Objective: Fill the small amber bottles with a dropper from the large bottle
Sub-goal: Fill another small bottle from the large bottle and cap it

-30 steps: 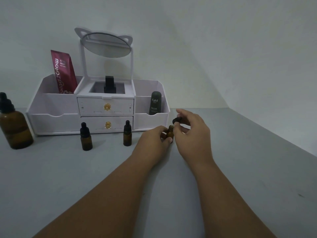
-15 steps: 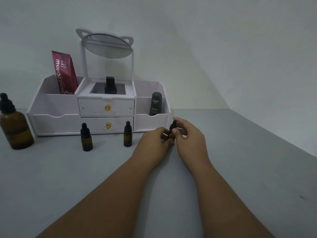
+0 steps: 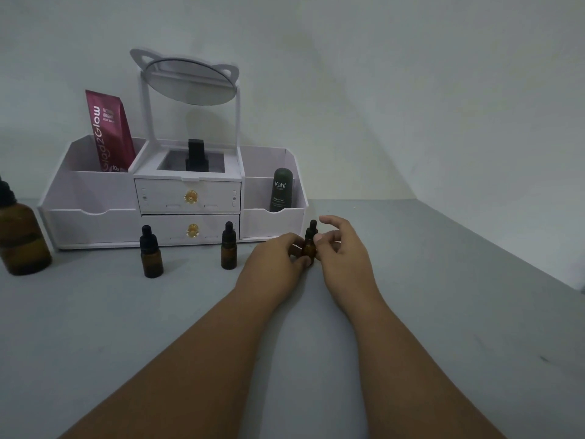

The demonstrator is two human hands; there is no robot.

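The left hand (image 3: 278, 258) grips a small amber bottle (image 3: 309, 247) standing upright on the grey counter (image 3: 443, 296), its fingers closed round the body, black dropper cap fitted. The right hand (image 3: 343, 248) sits at the bottle's 3 o'clock, thumb tip against the cap's base, remaining fingers spread and lifted clear. Two further small bottles (image 3: 228, 250) (image 3: 151, 256) stand at 9 o'clock, the large amber bottle (image 3: 20, 236) beyond them at frame edge
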